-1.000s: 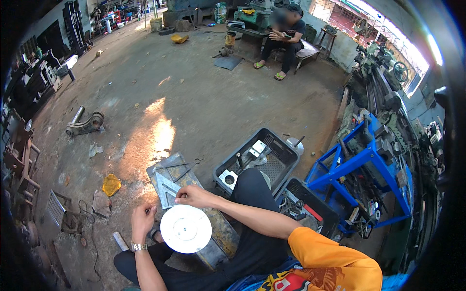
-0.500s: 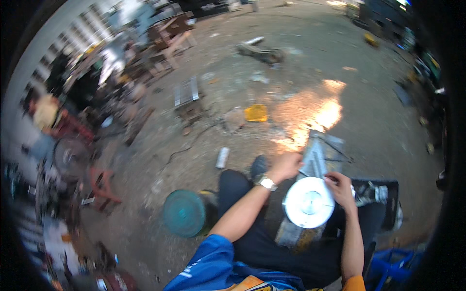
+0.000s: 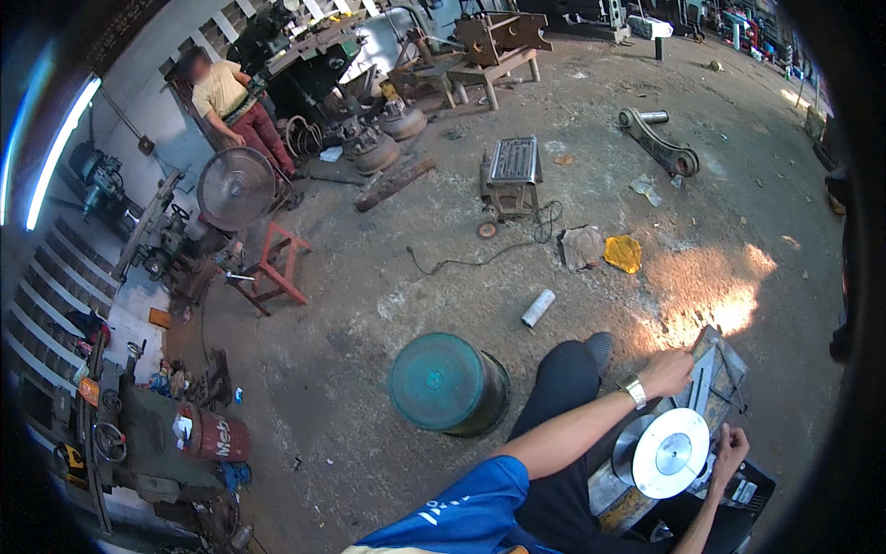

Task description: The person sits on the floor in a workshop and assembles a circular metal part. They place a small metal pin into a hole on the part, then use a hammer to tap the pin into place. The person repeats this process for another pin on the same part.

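Note:
A shiny round metal piece with a wide flange and hub sits between my knees, on or against a worn metal support. Beyond it lies a grey metal plate or bracket with a slot and a thin bar. My left hand, a watch on its wrist, is closed at the left edge of that bracket; what its fingers hold, if anything, is hidden. Just right of the flange, my right hand has its fingers curled in a pinch; anything in them is too small to make out.
A teal-topped drum stands left of my knee. A white cylinder, a yellow piece and a wheeled machine with a cord are on the floor. Another person stands far left by a large disc.
My view has swung left, so the scene sits farther right and the left wall with its lamp shows. Both hands stay beside the flanged piece, which appears more tilted.

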Tool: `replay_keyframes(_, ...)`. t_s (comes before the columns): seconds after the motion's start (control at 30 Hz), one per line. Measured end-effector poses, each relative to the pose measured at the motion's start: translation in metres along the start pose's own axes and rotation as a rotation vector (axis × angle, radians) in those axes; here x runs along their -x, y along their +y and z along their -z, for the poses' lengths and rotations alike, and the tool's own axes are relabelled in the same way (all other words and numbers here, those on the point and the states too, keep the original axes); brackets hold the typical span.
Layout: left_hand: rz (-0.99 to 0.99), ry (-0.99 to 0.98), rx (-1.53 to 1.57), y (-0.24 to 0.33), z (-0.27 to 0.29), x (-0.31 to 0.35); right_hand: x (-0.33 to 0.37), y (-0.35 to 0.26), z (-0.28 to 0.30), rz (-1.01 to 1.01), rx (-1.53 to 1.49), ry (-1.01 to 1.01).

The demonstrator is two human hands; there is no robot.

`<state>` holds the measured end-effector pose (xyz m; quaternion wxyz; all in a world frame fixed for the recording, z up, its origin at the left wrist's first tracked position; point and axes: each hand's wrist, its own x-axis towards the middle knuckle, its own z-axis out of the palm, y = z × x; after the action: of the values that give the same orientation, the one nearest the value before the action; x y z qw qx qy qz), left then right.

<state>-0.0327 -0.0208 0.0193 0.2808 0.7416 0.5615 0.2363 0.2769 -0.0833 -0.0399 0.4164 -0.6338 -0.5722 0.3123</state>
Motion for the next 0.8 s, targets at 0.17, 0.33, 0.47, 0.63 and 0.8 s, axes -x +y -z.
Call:
replay_keyframes(0.17, -0.101, -0.027, 0.016, 0.013, -0.024, -0.009, -0.006, 0.041, 0.008, -0.027, -0.117, 0.075)
replay_keyframes(0.33, -0.138, -0.086, 0.054, 0.016, -0.041, -0.011, -0.008, 0.048, 0.012, -0.047, -0.088, 0.055)
replay_keyframes(0.47, -0.138, -0.053, -0.027, 0.012, -0.044, -0.009, -0.007, 0.035, 0.012, -0.104, -0.101, 0.030)
replay_keyframes(0.63, -0.188, -0.003, -0.072, 0.010, -0.045, -0.008, -0.011, 0.028, 0.004, -0.029, -0.084, 0.028)
replay_keyframes(0.8, -0.170, -0.050, -0.084, 0.009, -0.051, -0.014, -0.014, 0.028, 0.008, -0.128, -0.239, 0.000)
